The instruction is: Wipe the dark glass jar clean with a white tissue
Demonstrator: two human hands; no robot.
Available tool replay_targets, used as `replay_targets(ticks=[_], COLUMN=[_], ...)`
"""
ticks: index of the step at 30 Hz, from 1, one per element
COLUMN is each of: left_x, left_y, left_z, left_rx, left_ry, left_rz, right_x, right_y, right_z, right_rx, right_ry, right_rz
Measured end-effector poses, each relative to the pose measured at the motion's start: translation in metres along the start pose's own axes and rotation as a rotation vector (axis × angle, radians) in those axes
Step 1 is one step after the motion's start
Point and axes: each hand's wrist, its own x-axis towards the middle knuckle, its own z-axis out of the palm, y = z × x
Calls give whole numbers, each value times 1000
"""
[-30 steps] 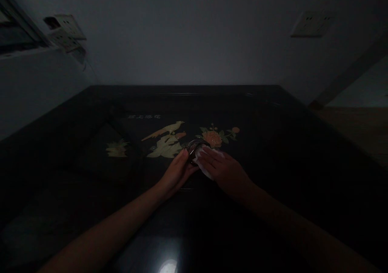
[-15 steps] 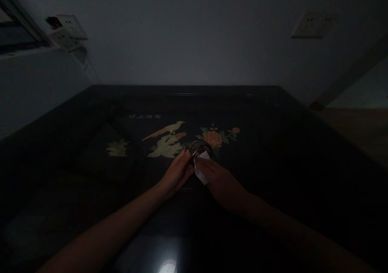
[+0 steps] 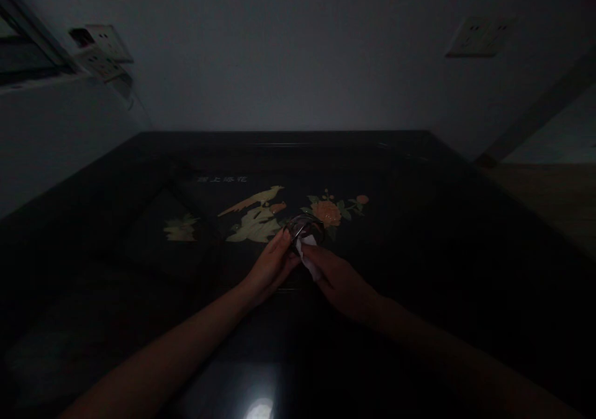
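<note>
In the dim head view, a small round dark object (image 3: 305,225) with thin shiny curved bands sits above the middle of the black table; its exact kind is too dark to make out. My left hand (image 3: 274,261) is closed on its left side, thumb on top and fingers below. A crumpled white tissue (image 3: 308,257) is pinched in my right hand (image 3: 339,282), its upper end pressed against the near side of the round object. My right fingers are partly hidden behind the tissue and in shadow.
The glossy black table (image 3: 395,344) bears a raised bird picture (image 3: 256,220) and an orange flower (image 3: 326,211). Behind it rises a pale wall with a right-hand socket (image 3: 479,37) and a power strip (image 3: 100,62) at the left. A bright reflection lies near the front.
The tissue has shifted and crumpled as my right hand moved slightly on the round object. My left hand stays in place, still gripping it.
</note>
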Motion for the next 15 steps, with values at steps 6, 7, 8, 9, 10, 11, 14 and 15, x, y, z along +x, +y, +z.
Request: replay_targets(ticks=[6,7,8,9,10,11,14,15], left_x=[1,2,2,2,2,1,1,1], left_y=[-1,-1,-1,-1,-1,-1,0,-1], left_z=[-3,-3,-3,-3,-2,-1,-1,-1], left_rx=[-41,-52,-62,-68,-70,-71,-66,-63], left_ry=[-23,-25,-25,-24,-26,-28,-27,-23], left_rz=[-17,-16,-13,-14,-18,-21,-23,-21], right_x=[3,3,3,3,3,3,3,3], right_y=[9,10,10,10,10,9,6,5], right_z=[-10,-12,-13,-14,-15,-15,-13,-12], right_rx=[-373,-445,-508,-561,-600,-623,-603,-567], right_ry=[-56,-56,-57,-57,-54,-52,-49,-47], right_rz=[-95,-113,-129,-141,-150,-157,-160,-151])
